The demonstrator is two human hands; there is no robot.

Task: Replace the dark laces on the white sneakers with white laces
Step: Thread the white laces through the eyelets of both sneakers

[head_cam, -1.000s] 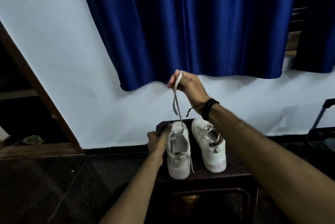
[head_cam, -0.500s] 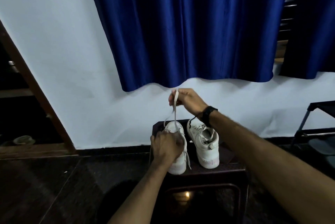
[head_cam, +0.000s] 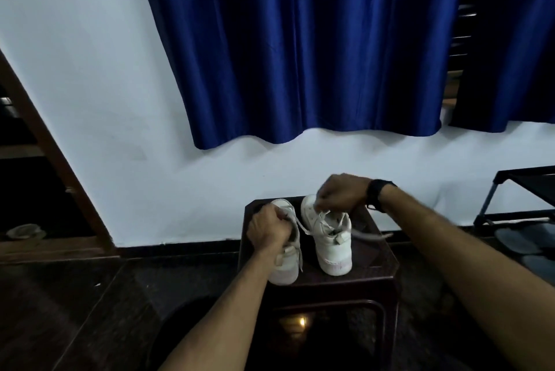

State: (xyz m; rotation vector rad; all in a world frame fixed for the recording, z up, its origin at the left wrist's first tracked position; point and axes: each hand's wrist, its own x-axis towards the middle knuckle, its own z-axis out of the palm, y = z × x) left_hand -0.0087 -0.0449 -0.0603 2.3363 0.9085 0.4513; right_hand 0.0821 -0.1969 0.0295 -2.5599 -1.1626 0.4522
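Observation:
Two white sneakers stand side by side, toes away from me, on a dark stool (head_cam: 372,262). My left hand (head_cam: 270,231) grips the left sneaker (head_cam: 285,271) at its opening. My right hand (head_cam: 339,193) is low over the right sneaker (head_cam: 327,238), fingers curled and pinching a white lace (head_cam: 303,228) that runs from the left sneaker across the gap. A blurred lace end (head_cam: 372,235) trails to the right of the right sneaker. A black band sits on my right wrist.
The stool stands against a white wall under a blue curtain (head_cam: 300,46). A dark metal rack (head_cam: 522,190) with footwear beneath it is at the right. A wooden door frame (head_cam: 60,166) runs down the left. The floor is dark and glossy.
My right hand has come down from high above the left sneaker to just over the right sneaker, lace still in it. My left hand stays on the left sneaker.

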